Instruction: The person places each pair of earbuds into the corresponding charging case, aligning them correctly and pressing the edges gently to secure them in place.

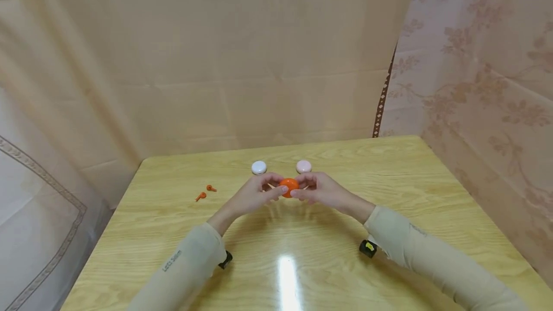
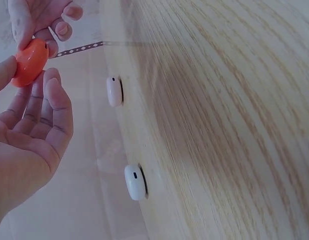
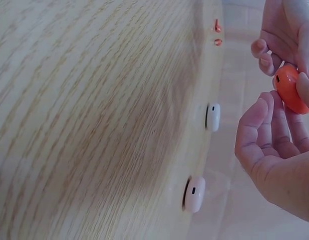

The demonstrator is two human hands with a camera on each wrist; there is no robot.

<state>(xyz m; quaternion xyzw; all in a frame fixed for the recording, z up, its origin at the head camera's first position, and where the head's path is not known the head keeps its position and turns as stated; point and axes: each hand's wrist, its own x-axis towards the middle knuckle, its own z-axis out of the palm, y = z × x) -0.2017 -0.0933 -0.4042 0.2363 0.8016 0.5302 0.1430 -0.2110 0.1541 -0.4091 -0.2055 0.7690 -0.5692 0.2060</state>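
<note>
Between both hands, raised above the table, is a glossy orange earbud case (image 1: 289, 187), rounded, with a small dark port on its edge in both wrist views. My left hand (image 1: 259, 192) pinches its left side with thumb and fingers. On the opposite side my right hand (image 1: 321, 189) pinches it the same way, thumb on the near face. The lid looks closed. Just beyond the hands, a white case (image 1: 258, 167) and a pale pink case (image 1: 304, 166) of like shape rest on the table. Two orange earbuds (image 1: 201, 196) lie apart to the left of the left hand.
The wood-grain table (image 1: 414, 181) has its far edge against a beige curtain (image 1: 259, 61). A flowered cloth (image 1: 488, 71) hangs along the right side. Small black devices (image 1: 368, 248) are strapped under the sleeves at each wrist.
</note>
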